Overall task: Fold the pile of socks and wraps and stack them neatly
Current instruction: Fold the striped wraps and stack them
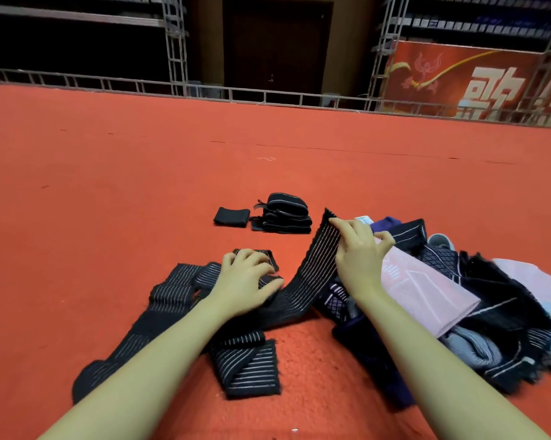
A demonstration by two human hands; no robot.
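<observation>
A long black wrap with thin white stripes (318, 258) lies crumpled across the red carpet in front of me. My right hand (358, 249) pinches its far end and lifts it off the floor. My left hand (247, 282) presses down on the wrap's folded middle with curled fingers. To the right lies an unsorted pile of socks and wraps (477, 300), dark, pink and pale blue. Farther out sits a stack of folded black wraps (285, 214) with one small folded black piece (231, 216) beside it on the left.
Red carpet (109, 185) spreads wide to the left and beyond the stack. A metal truss rail (268, 96) runs along its far edge, with a dark door and a red banner (464, 77) behind.
</observation>
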